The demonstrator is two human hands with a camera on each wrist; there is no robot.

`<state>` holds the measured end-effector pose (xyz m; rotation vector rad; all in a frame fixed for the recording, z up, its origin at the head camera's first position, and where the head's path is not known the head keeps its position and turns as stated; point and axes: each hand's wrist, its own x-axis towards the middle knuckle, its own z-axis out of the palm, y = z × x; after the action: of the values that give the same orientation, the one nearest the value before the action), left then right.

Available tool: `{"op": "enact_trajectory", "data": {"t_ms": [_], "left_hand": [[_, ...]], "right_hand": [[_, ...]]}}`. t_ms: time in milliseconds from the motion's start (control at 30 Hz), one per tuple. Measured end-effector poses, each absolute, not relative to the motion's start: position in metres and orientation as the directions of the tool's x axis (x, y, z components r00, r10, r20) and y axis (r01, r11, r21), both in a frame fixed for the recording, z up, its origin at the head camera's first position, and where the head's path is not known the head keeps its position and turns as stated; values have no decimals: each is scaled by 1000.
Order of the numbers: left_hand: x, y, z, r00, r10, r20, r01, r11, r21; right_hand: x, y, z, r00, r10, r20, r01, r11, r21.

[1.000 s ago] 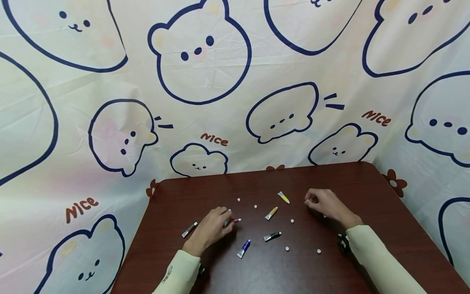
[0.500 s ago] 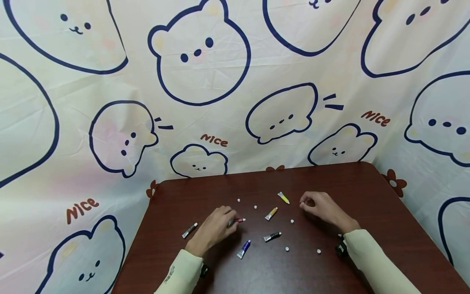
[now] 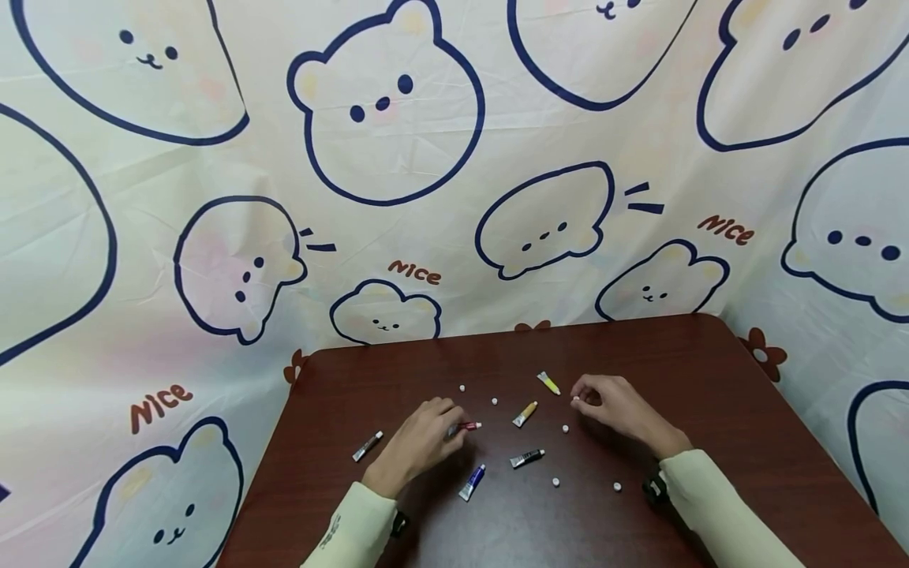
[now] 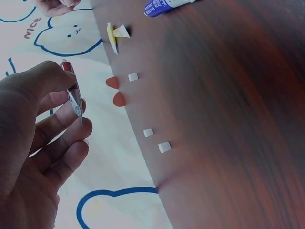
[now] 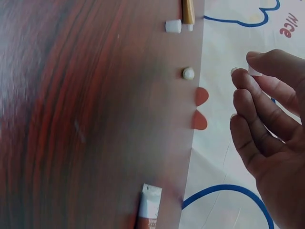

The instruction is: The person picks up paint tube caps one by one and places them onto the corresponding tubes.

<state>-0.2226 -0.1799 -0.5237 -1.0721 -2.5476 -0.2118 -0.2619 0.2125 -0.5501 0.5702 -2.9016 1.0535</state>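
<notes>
"What's holding the red tube (image 3: pixel 470 426)?"
"The left hand (image 3: pixel 417 443) is pinching it over the table (image 3: pixel 511 528), nearer the left edge than the right."
"And the right hand (image 3: pixel 616 406)?"
"Its fingers are pinching a white cap (image 5: pixel 254 72). It's drawing away from the right edge, closer to the tube than a second ago. The bright yellow tube (image 3: pixel 549 383) is lying unmoved toward the far edge."

A sheeted-off corner with a dark wood-grain counter (image 3: pixel 604 528)
We see creased pale sheeting (image 3: pixel 554 134) behind it, printed with bear faces (image 3: pixel 383 146) and "Nice"; this may be a home or a studio, but the sheeting hides too much to say.
</notes>
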Motion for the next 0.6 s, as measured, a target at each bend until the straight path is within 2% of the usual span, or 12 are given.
{"op": "enact_trajectory", "data": {"t_ms": [600], "left_hand": [[-219,-170,-516,-648,669,365,718,696,0]], "right_hand": [[-250,195,-545,-873,-421,248,-485,685,-543]]}}
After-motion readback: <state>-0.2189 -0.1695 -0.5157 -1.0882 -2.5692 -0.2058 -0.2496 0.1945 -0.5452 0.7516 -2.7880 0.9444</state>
